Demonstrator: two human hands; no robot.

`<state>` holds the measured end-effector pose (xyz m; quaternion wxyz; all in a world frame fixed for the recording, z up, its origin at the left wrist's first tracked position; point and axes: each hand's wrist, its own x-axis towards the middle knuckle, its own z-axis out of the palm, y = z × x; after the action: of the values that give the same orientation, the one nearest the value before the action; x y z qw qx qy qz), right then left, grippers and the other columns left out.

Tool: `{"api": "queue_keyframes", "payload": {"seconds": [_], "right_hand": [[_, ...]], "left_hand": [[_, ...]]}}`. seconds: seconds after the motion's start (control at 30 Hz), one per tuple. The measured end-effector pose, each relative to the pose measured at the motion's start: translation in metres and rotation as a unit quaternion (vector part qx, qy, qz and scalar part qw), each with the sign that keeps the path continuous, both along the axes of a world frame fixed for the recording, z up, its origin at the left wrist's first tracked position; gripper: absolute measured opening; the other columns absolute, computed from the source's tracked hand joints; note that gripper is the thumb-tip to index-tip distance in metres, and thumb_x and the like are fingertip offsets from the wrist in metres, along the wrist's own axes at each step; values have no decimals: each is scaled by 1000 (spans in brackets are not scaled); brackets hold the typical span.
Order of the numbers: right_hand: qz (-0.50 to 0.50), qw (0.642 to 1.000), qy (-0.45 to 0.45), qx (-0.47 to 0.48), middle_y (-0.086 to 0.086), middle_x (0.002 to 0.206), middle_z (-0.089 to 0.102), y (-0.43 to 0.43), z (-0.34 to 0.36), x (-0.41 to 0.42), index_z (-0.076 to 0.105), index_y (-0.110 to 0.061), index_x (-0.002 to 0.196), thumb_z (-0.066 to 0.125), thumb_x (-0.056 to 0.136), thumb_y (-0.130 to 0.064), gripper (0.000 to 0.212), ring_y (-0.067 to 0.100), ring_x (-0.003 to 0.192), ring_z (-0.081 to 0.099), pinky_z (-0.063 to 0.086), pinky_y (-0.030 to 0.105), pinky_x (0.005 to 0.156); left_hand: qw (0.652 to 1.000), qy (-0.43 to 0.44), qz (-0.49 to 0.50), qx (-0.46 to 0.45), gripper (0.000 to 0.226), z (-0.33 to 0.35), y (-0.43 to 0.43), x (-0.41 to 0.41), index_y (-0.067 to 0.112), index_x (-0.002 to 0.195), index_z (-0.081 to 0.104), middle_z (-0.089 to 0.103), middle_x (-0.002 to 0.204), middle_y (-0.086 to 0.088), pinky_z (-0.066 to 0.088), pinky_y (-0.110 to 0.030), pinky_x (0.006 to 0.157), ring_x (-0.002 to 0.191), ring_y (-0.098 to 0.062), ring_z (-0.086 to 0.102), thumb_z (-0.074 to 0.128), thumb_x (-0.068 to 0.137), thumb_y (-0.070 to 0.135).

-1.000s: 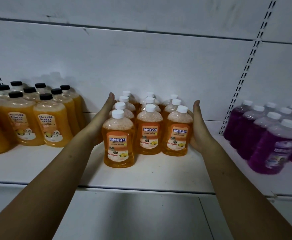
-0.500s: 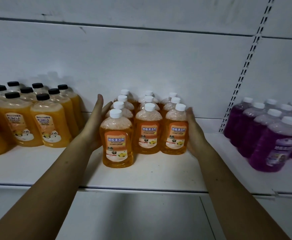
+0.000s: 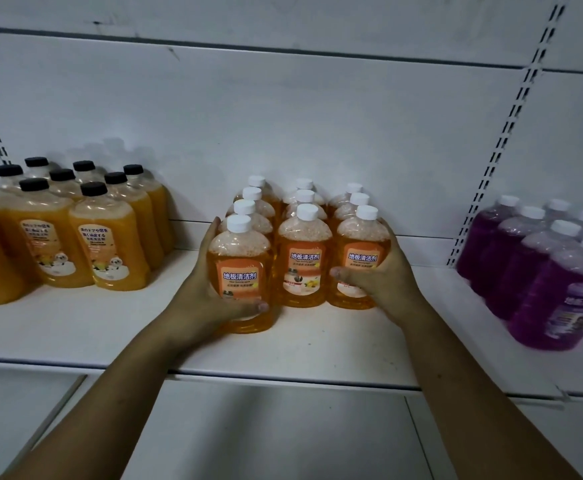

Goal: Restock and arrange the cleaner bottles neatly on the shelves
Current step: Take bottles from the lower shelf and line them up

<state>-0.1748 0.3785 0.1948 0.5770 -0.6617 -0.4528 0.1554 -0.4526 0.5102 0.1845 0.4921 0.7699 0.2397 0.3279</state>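
Observation:
Several orange cleaner bottles with white caps stand in three rows in the middle of the white shelf [image 3: 317,344]. The front left bottle [image 3: 239,268] stands a little ahead of the others. My left hand [image 3: 210,299] grips it, thumb across its lower front and fingers round its left side. My right hand [image 3: 380,275] grips the front right bottle [image 3: 361,258], thumb over its label, fingers behind its right side. The front middle bottle [image 3: 302,261] stands between them, untouched.
A group of yellow-orange bottles with black caps [image 3: 106,237] fills the shelf's left part. Purple bottles with white caps [image 3: 560,271] stand at the right, past a slotted upright [image 3: 490,168]. A lower white shelf [image 3: 265,438] lies below the front edge.
Both hands were flat against the outer sides of the orange group. They have slid forward and curled, thumbs now across the fronts of the front left and front right bottles.

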Motion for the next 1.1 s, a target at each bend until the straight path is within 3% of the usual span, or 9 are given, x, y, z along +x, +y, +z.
{"api": "queue_keyframes", "payload": {"seconds": [0.17,0.3,0.4,0.5,0.63,0.77,0.9,1.0,1.1], "right_hand": [[-15,1000,-1,-15,-10,151,50,-4,2,-3,27,-39,158,95,53,-58,126,19,133,55,52,45,107],[-91,995,1,32,-5,171,27,-14,17,-14,16,-41,163,95,56,-52,133,26,153,35,45,59,114],[-139,960,-230,79,-4,173,20,-19,36,-33,21,-35,163,87,59,-67,128,20,160,17,28,54,126],[-129,867,-481,-29,0,174,21,-9,58,-57,20,-30,164,76,62,-85,128,23,162,7,-1,53,129],[-89,787,-597,-127,8,171,28,9,65,-78,3,-35,165,77,62,-83,135,31,159,22,-5,61,125],[-93,761,-625,-144,12,160,44,17,61,-80,20,-37,161,82,71,-71,115,31,152,37,-1,61,126],[-91,772,-610,-152,11,159,44,23,62,-79,28,-35,159,85,72,-65,108,29,152,37,-1,57,128],[-86,777,-604,-154,12,159,44,24,62,-79,29,-34,159,86,71,-63,109,30,152,36,-1,55,129],[-97,771,-611,-148,12,158,45,21,60,-80,30,-33,159,86,70,-64,110,31,151,37,1,55,129]], "left_hand": [[1000,3,17,20,137,-1,1,2,46,163,7,50,152,19,54,-14,94,127,2,59,98,61,47],[999,-8,24,21,137,-2,-4,2,48,163,4,48,154,18,56,-15,92,129,-3,59,95,61,48],[999,-10,26,17,139,-1,-3,2,49,163,3,46,154,17,55,-11,86,131,-8,58,94,57,54],[999,-10,28,21,139,-2,-3,1,52,161,4,46,155,18,56,-13,88,133,-9,57,93,55,58],[999,-7,30,24,137,-4,-3,2,51,161,4,46,155,17,55,-11,85,133,-11,57,93,57,55],[999,-4,32,31,143,-4,-2,3,51,161,5,46,156,15,57,-26,99,135,-15,57,95,51,66],[999,-3,18,41,149,-1,1,3,51,161,3,46,156,14,53,-41,110,136,-14,55,92,44,74],[999,-2,15,48,148,-1,2,3,50,161,4,47,155,16,53,-39,110,136,-12,55,91,44,77],[998,4,21,52,144,-3,2,4,50,161,4,48,153,18,53,-25,103,132,-8,57,92,49,72]]}}
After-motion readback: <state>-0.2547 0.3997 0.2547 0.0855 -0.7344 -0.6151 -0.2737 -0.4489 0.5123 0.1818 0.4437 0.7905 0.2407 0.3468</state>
